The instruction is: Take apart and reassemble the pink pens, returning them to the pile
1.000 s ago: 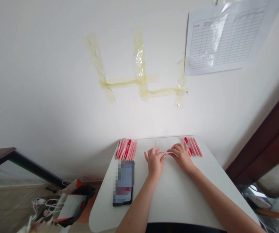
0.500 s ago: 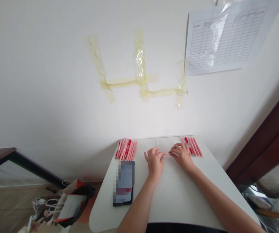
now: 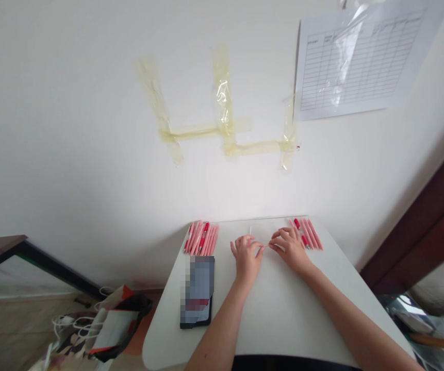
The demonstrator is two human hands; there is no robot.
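Note:
My left hand (image 3: 248, 260) and my right hand (image 3: 293, 253) are close together over the far middle of the white table (image 3: 291, 314). Thumb and fingertips of each pinch one end of a small, thin, pale pink piece (image 3: 267, 246); its exact kind is too small to tell. Just behind my left fingers a slim whitish stick (image 3: 250, 230) lies partly hidden. Several pink pens with some red parts (image 3: 202, 239) lie in a bunch at the far left. A smaller row of pink pens and red parts (image 3: 310, 234) is beside my right hand.
A phone (image 3: 200, 291), its screen blurred out, lies left of my left forearm. The white wall (image 3: 260, 190) with yellowish tape (image 3: 224, 103) and a printed sheet (image 3: 361, 62) rises behind the table. Bags and cables (image 3: 109, 330) sit on the floor at left.
Both hands stay almost in place, still pinching the thin pink piece, with only slight finger shifts. The pens and phone have not moved.

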